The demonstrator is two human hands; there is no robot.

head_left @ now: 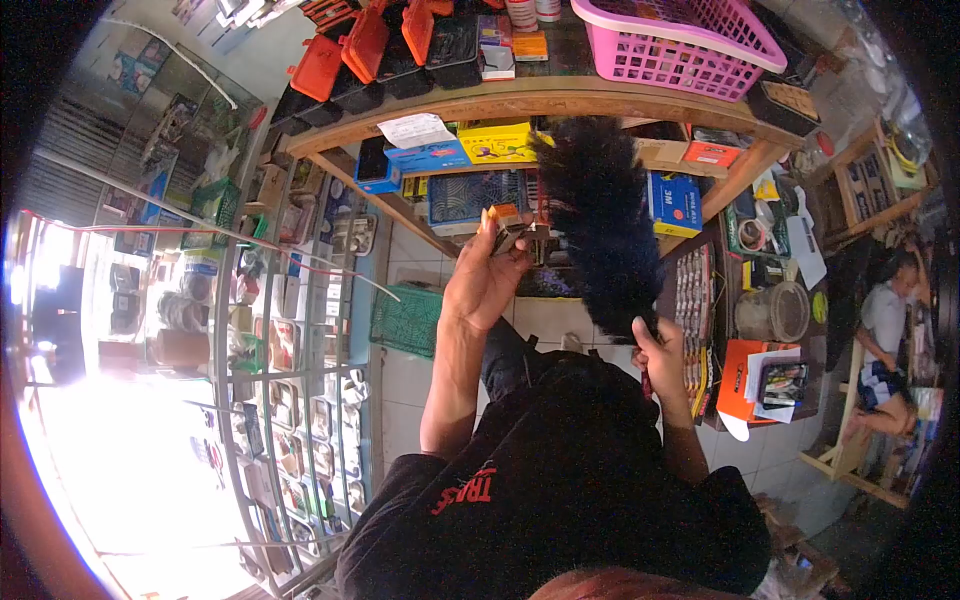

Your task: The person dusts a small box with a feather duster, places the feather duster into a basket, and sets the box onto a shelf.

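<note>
A large dark feather duster (605, 225) stands upright before the wooden shelf, its handle in my right hand (659, 357), fingers wrapped round it. To its left, my left hand (487, 268) is raised with the palm up, its fingers closed on a small orange and dark item (507, 220) that I cannot make out clearly. Behind that item are a yellow box (497, 143) and a blue patterned tray (475, 198) on the lower shelves. A blue 3M box (675, 203) sits right of the duster.
A pink basket (680, 52) and open orange cases (363, 45) sit on the upper shelf (550, 97). Glass shelving (235, 380) runs along the left. A green crate (405, 322) is low at left. Another person (884, 320) sits at far right.
</note>
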